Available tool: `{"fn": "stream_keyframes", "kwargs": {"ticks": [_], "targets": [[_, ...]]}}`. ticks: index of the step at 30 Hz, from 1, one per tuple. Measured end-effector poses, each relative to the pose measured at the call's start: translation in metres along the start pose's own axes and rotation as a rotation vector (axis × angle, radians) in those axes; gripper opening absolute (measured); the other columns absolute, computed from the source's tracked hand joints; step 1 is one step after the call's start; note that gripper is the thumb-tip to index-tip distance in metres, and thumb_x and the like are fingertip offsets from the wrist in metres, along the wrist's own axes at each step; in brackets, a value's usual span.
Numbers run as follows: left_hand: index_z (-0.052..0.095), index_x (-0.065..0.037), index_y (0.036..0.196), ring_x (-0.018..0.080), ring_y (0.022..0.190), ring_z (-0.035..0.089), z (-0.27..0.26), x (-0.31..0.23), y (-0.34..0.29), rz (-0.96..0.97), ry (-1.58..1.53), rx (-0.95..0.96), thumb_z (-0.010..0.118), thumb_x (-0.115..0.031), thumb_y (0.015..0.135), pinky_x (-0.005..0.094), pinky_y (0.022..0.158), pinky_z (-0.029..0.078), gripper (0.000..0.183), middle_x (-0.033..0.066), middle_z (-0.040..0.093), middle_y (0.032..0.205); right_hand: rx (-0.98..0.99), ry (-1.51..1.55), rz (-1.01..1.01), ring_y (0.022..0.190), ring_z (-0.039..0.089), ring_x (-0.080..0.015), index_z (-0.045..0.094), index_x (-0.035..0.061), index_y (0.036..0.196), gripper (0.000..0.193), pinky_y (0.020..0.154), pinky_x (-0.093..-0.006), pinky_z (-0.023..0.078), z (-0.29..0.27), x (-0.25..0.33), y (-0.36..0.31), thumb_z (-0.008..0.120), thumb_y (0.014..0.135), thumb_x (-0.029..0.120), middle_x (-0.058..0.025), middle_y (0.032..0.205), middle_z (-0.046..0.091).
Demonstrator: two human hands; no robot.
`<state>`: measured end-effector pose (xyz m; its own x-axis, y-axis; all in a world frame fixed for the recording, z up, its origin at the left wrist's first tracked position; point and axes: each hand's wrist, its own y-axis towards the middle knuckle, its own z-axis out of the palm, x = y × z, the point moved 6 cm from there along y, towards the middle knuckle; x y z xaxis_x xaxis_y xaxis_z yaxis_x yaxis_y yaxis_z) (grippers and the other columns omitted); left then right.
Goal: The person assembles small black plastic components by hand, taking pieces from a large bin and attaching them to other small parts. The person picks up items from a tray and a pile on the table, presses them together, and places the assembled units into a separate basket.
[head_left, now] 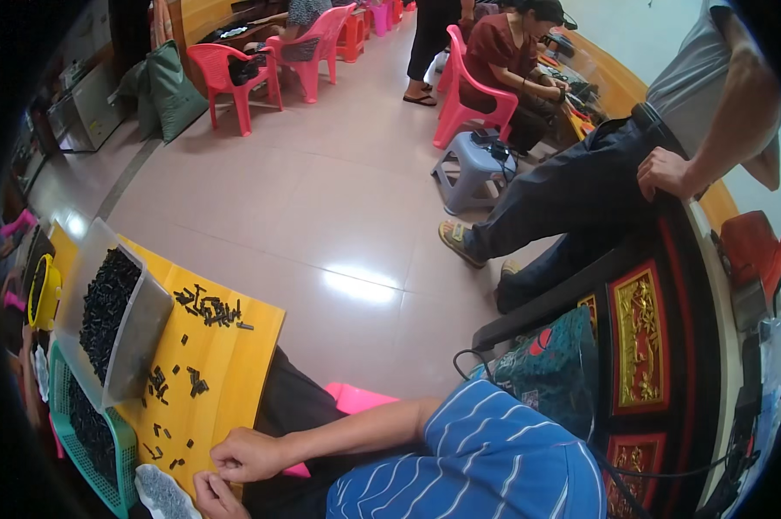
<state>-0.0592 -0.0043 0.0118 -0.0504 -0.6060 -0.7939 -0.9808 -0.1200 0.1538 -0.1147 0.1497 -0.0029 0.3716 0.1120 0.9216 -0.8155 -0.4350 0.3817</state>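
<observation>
My right hand [250,455] reaches left from the blue striped sleeve, over the near edge of a yellow wooden table [235,346]. Its fingers are curled closed; whatever they may hold is hidden. Just below it, partly cut by the lower rim, is my left hand [217,496], its fingers bent and close to the right hand. What lies between the two cannot be made out. Small black pieces [172,432] lie scattered on the table beside my hands, with a larger loose pile [207,307] farther off. A grey patterned cloth or sleeve [161,493] shows beside my left hand.
A translucent bin [144,333] of black pieces stands on the table, near a green basket [124,432] holding more. At right, a person in dark trousers [572,190] leans on a carved cabinet [697,346]. A grey stool [473,177] and pink chairs [486,104] stand beyond.
</observation>
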Motion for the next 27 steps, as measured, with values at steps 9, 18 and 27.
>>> {"fn": "stream_keyframes", "kwargs": {"ticks": [9, 18, 27], "targets": [[0.042, -0.002, 0.084, 0.015, 0.065, 0.041, 0.0, -0.012, 0.002, 0.05, 0.073, -0.032, 0.05, -0.021, 0.107, 0.0319, 0.059, 0.035, 0.031, 0.0047, 0.039, 0.071, -0.006, 0.02, 0.031, 0.055, 0.063, -0.0266, 0.06, 0.0034, 0.077, 0.019, 0.052, -0.0371, 0.046, 0.0, -0.002, 0.004, 0.068, 0.088, 0.017, -0.0106, 0.062, 0.062], [0.041, -0.002, 0.084, 0.0152, 0.064, 0.041, 0.006, -0.008, 0.007, 0.069, 0.071, -0.014, 0.05, -0.021, 0.107, 0.0329, 0.058, 0.034, 0.032, 0.0051, 0.039, 0.07, -0.021, -0.032, 0.021, 0.056, 0.064, -0.0283, 0.059, 0.0036, 0.076, 0.02, 0.051, -0.0377, 0.046, -0.006, -0.003, 0.004, 0.068, 0.087, 0.017, -0.0111, 0.062, 0.062], [0.043, -0.003, 0.078, 0.015, 0.069, 0.043, -0.015, 0.004, -0.015, -0.08, 0.013, -0.025, 0.053, -0.017, 0.102, 0.0342, 0.061, 0.039, 0.029, 0.0087, 0.046, 0.072, 0.081, -0.068, 0.074, 0.062, 0.067, -0.0342, 0.068, 0.0098, 0.082, 0.018, 0.057, -0.0442, 0.051, 0.014, 0.006, 0.0, 0.068, 0.088, 0.026, -0.0142, 0.07, 0.068]]}}
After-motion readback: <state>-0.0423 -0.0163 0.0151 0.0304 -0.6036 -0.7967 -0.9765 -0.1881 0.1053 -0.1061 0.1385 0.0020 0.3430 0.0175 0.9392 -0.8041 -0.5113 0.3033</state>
